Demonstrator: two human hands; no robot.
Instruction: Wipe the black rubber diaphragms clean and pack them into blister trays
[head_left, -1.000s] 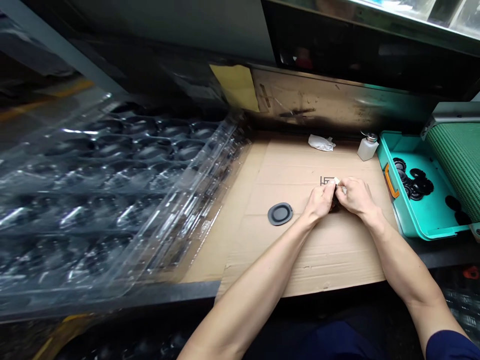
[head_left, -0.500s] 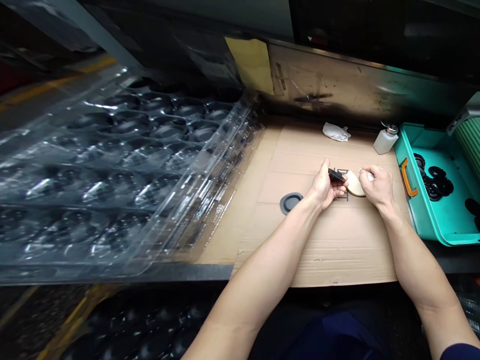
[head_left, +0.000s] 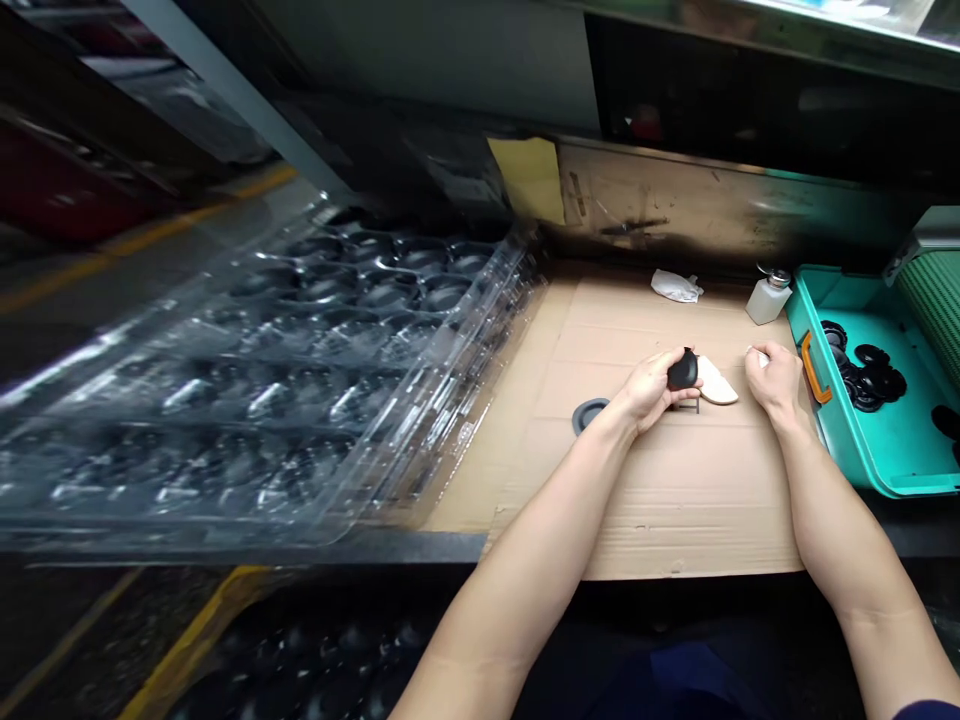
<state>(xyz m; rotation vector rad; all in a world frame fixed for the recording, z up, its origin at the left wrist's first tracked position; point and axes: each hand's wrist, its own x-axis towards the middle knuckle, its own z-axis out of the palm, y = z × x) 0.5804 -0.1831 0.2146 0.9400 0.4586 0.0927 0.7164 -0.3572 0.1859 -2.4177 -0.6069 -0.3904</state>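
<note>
My left hand [head_left: 651, 388] is closed on a small black oval cup-like part [head_left: 683, 370], its dark face turned up toward me. Just right of it, a flat cream-coloured pad [head_left: 717, 382] lies on the cardboard sheet [head_left: 645, 500]. My right hand [head_left: 774, 376] is closed in a fist to the right of the pad, apart from it. A bit of white material [head_left: 762, 358], perhaps a cloth, shows between its fingers. Near my left wrist a dark grey oval ring-shaped part [head_left: 589, 414] rests on the cardboard, partly covered by my forearm.
Stacked clear plastic trays [head_left: 330, 400] with dark moulded parts in their pockets fill the left. A teal bin [head_left: 862, 440] with an orange handle holds several black parts [head_left: 874, 378]. A white pump bottle [head_left: 769, 297] and a crumpled white cloth [head_left: 676, 286] stand at the back.
The black part in my left hand has turned from edge-on to face-up. My right hand has moved right, away from the cream pad. The whole view has shifted slightly.
</note>
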